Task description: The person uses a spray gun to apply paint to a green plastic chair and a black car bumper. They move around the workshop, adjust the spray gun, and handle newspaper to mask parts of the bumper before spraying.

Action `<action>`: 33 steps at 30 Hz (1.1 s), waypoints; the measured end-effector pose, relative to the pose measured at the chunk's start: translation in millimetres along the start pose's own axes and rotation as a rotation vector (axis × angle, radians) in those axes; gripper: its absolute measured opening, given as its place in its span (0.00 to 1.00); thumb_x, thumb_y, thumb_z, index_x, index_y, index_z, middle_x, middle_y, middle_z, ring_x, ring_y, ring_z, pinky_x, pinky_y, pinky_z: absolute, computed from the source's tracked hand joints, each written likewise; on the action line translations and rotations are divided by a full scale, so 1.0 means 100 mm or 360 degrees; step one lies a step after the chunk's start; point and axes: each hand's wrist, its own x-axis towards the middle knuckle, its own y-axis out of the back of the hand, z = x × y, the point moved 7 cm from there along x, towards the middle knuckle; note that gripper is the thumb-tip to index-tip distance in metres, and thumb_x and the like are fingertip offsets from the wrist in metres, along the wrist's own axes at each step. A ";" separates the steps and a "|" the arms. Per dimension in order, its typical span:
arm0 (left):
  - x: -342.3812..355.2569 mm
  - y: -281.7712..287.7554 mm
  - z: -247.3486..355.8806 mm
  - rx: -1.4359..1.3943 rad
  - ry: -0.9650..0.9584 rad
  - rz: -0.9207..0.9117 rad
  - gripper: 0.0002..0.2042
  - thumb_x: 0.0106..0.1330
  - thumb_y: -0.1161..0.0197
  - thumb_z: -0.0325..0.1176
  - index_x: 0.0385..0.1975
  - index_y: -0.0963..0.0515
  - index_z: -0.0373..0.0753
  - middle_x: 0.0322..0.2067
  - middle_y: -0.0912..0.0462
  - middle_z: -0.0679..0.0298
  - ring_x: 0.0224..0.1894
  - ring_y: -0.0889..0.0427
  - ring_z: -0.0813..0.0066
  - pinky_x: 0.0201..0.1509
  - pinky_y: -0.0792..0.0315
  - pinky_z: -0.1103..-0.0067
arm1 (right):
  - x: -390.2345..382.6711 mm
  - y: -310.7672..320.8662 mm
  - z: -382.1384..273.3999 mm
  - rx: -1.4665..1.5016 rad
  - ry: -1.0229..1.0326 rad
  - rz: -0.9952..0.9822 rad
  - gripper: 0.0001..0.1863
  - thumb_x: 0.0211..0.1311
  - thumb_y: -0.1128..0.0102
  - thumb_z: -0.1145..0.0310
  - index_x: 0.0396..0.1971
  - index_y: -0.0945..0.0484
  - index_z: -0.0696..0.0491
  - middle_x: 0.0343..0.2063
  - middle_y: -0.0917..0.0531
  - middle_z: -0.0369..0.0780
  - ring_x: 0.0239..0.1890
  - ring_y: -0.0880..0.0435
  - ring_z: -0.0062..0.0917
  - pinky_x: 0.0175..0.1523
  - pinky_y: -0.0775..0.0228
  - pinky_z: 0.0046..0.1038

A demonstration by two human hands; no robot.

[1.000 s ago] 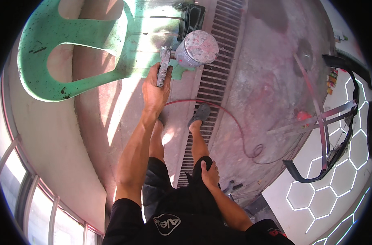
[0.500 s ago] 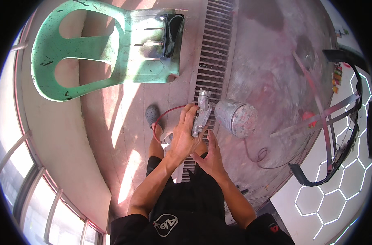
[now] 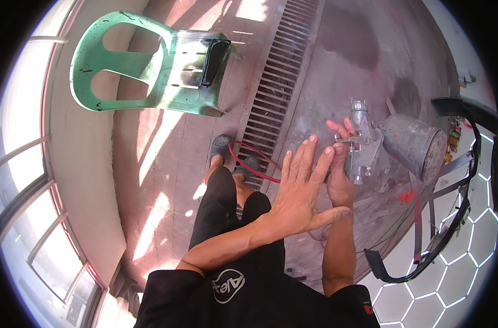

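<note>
A paint spray gun (image 3: 364,143) with a dull metal body and a large paint-spattered cup (image 3: 413,143) is at the right of my lap. My right hand (image 3: 342,183) is closed round its handle, with fingertips showing past the trigger. The handle is mostly hidden by the hand. My left hand (image 3: 299,199) is open beside it, palm down, fingers stretched and thumb spread across my right wrist; it grips nothing. A red hose (image 3: 254,159) loops from near my feet and passes behind my left hand.
A green plastic chair (image 3: 172,71) lies ahead on the left, with a glossy black part (image 3: 214,63) on it. A floor grate (image 3: 276,76) runs down the middle. At right, a black curved bumper-like piece (image 3: 473,180) rests on metal strips (image 3: 451,164). Windows line the left.
The spray gun has moved from the middle to the right and is now in my right hand. My left hand has come off it and spread open. My view has shifted.
</note>
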 end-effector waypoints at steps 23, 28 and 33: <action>-0.02 -0.15 -2.14 0.0432 0.1660 0.0013 0.29 0.68 0.33 0.49 0.63 0.23 0.35 0.66 0.25 0.48 0.71 0.32 0.47 0.75 0.40 0.55 | 2.47 -2.02 0.89 -0.0881 -0.0340 -0.1699 0.31 0.70 0.33 0.40 0.49 0.13 0.57 0.29 0.14 0.38 0.35 0.20 0.21 0.44 0.26 0.30; 0.15 -0.14 -2.20 0.0312 0.1790 0.0186 0.27 0.68 0.33 0.47 0.60 0.21 0.35 0.63 0.22 0.50 0.68 0.28 0.48 0.73 0.38 0.56 | 3.24 -2.13 0.71 -0.1080 -0.0292 -0.1618 0.34 0.68 0.33 0.37 0.46 0.13 0.59 0.29 0.13 0.47 0.33 0.18 0.30 0.43 0.25 0.37; 0.34 -0.20 -2.15 0.0287 0.1838 0.0216 0.27 0.68 0.32 0.47 0.60 0.21 0.35 0.63 0.22 0.51 0.69 0.29 0.47 0.72 0.37 0.55 | 4.01 -2.19 0.40 -0.1118 -0.0090 -0.1509 0.37 0.67 0.34 0.34 0.52 0.13 0.58 0.32 0.12 0.44 0.38 0.17 0.27 0.48 0.25 0.34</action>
